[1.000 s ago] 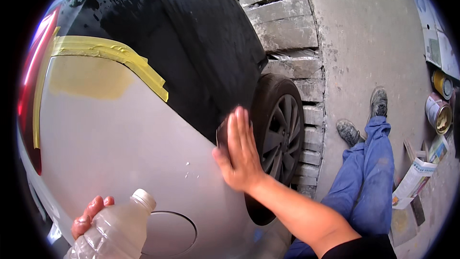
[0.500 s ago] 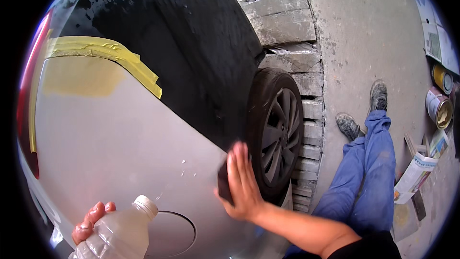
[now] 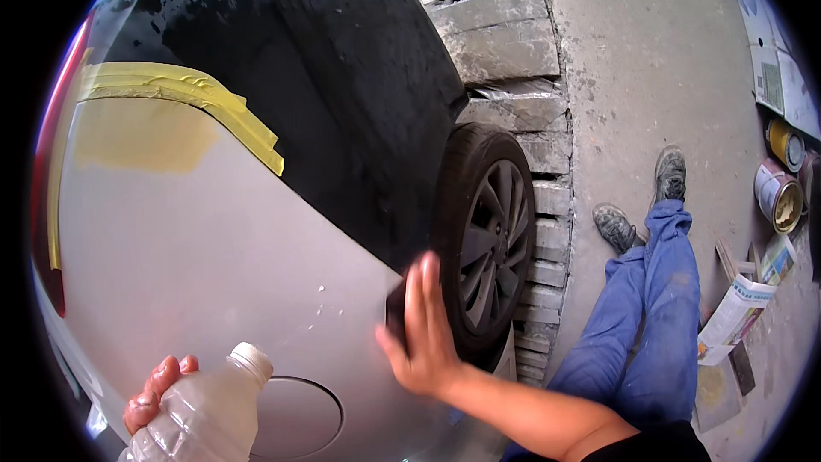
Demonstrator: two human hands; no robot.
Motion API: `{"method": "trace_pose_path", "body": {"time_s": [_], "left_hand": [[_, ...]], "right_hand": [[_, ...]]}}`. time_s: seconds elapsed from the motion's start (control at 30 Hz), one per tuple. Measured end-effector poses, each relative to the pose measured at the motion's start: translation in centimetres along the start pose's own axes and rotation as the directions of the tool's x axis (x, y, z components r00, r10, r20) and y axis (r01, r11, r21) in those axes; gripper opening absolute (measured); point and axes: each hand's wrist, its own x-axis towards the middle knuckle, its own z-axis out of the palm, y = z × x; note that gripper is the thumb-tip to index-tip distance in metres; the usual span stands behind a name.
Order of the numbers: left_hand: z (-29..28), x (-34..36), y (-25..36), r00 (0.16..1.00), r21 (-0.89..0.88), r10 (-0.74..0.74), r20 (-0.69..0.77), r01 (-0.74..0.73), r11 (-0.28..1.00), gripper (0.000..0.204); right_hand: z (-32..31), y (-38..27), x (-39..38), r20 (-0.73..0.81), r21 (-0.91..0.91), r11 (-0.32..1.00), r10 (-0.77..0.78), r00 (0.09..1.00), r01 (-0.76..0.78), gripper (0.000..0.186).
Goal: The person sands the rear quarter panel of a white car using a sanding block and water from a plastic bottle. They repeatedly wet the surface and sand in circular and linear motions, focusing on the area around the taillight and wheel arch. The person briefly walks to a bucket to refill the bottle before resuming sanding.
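My left hand (image 3: 154, 395) is wrapped round a clear plastic bottle (image 3: 205, 415) with a white top, tilted over the silver car panel (image 3: 205, 248). Cloudy liquid shows inside. Fingers straight, my right hand (image 3: 428, 334) lies flat over a dark sanding pad (image 3: 395, 308), pressing it against the panel's edge by the wheel arch. Only the pad's left part shows; the rest is under the fingers. Small white drops (image 3: 321, 289) sit on the panel left of this hand. A yellowish patch (image 3: 145, 139) lies below yellow masking tape (image 3: 180, 84).
The black bumper (image 3: 316, 94) is wet in places. A tyre with a grey wheel (image 3: 496, 244) stands right of my right hand. Concrete slabs (image 3: 505, 51) with gaps run alongside the car. Paint cans (image 3: 778, 197) and a folded paper (image 3: 737, 316) are at the far right.
My right thumb has spread away from the dark sanding pad, while the fingers stay over it near the wheel arch. The bottle in my left hand has hardly moved.
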Motion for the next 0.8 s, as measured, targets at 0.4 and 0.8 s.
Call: {"method": "trace_pose_path", "body": {"time_s": [0.4, 0.8], "left_hand": [[0.3, -0.4, 0.8, 0.988, -0.214, -0.144, -0.047, 0.131, 0.968, 0.119], [1.2, -0.5, 1.1, 0.959, 0.062, -0.107, -0.264, 0.127, 0.99, 0.115]], "right_hand": [[-0.3, 0.2, 1.5, 0.001, 0.136, 0.988, 0.08, 0.997, -0.079, 0.076], [-13.6, 9.1, 19.0, -0.047, -0.202, 0.889, 0.409, 0.911, -0.41, 0.051]]}}
